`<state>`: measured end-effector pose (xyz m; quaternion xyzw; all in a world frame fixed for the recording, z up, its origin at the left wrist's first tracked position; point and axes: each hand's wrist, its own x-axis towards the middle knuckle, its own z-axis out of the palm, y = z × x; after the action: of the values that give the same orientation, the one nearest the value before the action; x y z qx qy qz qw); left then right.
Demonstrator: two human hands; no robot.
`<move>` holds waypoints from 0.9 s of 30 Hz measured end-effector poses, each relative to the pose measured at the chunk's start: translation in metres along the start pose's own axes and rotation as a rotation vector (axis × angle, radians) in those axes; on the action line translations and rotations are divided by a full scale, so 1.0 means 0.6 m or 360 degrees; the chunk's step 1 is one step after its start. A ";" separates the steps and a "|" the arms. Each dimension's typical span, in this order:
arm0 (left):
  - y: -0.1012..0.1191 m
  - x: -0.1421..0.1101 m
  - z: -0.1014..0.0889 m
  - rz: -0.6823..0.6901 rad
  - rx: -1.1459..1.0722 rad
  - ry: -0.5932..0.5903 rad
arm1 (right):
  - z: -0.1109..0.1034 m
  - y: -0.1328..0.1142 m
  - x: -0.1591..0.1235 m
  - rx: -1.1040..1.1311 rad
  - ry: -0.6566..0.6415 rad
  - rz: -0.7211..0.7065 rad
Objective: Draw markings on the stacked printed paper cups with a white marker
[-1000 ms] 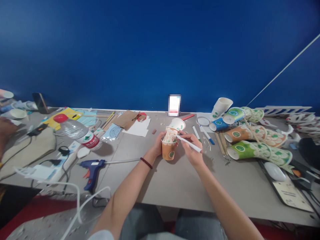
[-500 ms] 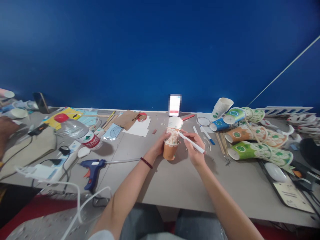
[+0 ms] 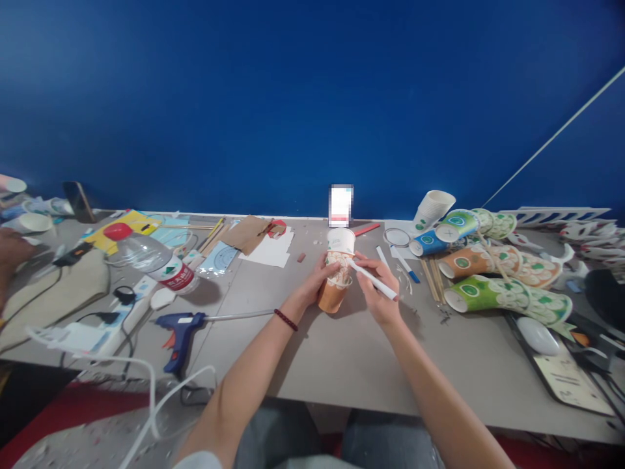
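In the middle of the table, my left hand [image 3: 315, 281] is wrapped round a stack of joined paper cups [image 3: 333, 296], orange at the bottom, patterned in the middle and white at the top. My right hand [image 3: 379, 292] grips a white marker pen [image 3: 375, 282], its tip against or very near the right side of the patterned part. A capped blue-ended marker [image 3: 410, 270] and a white pen cap or stick [image 3: 382, 255] lie beyond my right hand. Behind the cups a phone-like bright screen [image 3: 340, 206], blurred, leans on the wall.
On the left lie a blue glue gun [image 3: 183, 332], a power strip [image 3: 131, 303] and a bottle with a red cap [image 3: 156, 260]. Joined cups in green [image 3: 471, 296] and orange [image 3: 469, 262], plus wooden sticks [image 3: 432, 280], lie right. Another person's hand [image 3: 14, 251] shows far left.
The cup stack has tilted slightly and my left thumb now lies further across its patterned middle. My right hand and the marker have shifted a little to the left.
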<state>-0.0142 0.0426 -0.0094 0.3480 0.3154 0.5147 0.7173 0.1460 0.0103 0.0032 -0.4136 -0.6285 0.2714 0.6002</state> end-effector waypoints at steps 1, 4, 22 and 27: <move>0.001 0.000 0.001 0.0003 0.0008 0.0009 | 0.000 0.000 0.000 -0.0008 0.0001 -0.0006; 0.001 0.000 0.003 0.0025 0.0061 0.0018 | 0.001 0.001 0.000 -0.0025 0.0008 -0.0016; 0.002 -0.002 0.010 0.0033 0.0075 0.0058 | 0.001 0.002 -0.002 -0.0115 0.0041 -0.0013; 0.001 -0.002 0.008 0.0034 0.0069 0.0039 | 0.001 0.000 -0.001 -0.0083 0.0045 -0.0017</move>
<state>-0.0111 0.0409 -0.0059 0.3604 0.3316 0.5197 0.7000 0.1450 0.0096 0.0029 -0.4296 -0.6289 0.2459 0.5996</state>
